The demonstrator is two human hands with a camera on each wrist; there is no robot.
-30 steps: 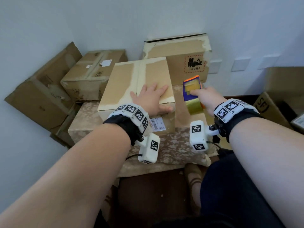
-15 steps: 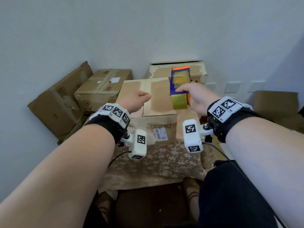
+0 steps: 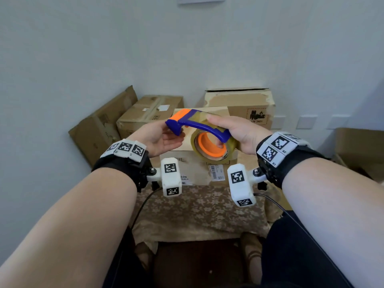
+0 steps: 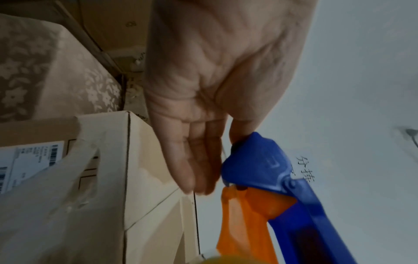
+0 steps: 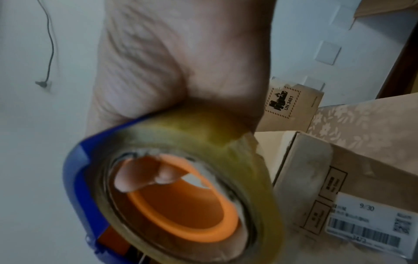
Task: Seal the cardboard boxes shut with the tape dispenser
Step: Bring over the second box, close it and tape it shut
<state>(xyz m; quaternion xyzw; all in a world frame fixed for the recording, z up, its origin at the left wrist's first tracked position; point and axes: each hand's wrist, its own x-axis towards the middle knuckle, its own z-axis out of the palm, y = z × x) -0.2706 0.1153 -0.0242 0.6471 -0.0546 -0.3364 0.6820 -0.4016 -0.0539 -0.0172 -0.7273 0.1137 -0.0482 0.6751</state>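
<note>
Cradling the blue nose of the tape dispenser [image 3: 199, 129], the left hand [image 3: 161, 138] lies palm-up w/ fingers relaxed and nearly straight, thumb touching the tip, prob. to steady it & find the loose tape end. Right hand [image 3: 236, 132] is wrapped round the roll, fingertips [image 5: 144, 178] poking thru the orange core, so the tool hangs in the air above the front cardboard box [image 3: 228, 163] on the table [image 3: 199, 213], not yet on its seam.
</note>
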